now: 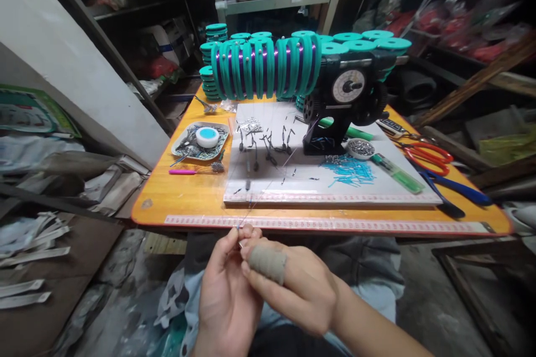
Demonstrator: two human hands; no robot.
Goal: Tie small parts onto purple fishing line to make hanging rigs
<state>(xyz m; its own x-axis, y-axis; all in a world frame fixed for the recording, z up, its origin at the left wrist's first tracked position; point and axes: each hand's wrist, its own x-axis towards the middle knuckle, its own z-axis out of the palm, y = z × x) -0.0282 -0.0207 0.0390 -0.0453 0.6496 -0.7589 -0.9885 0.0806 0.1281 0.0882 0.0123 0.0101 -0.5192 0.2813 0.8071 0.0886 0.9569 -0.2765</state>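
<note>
My left hand (226, 290) is closed in a pinch on a thin line (264, 192), just in front of the table's near edge. A tiny blue bit shows on the line at its fingertips. Against those fingers, my right hand (310, 287) is also pinched closed, with a grey wrap (267, 263) round a finger. A small pale sliver shows at its fingertips, too little to name. Taut, the line slants up and right over the white board (268, 189) towards a black stand (324, 136) bearing a row of teal spools (266, 70) wound with purple thread.
Dark small rigs (268, 145) hang above the board. Blue tube pieces (352, 172), a bowl of metal bits (360, 148), red-handled scissors (429, 157) and blue-handled pliers (458, 188) lie right. A tray (178, 150) and pink-handled tool (182, 172) lie left. Teal spools (355, 44) stand behind.
</note>
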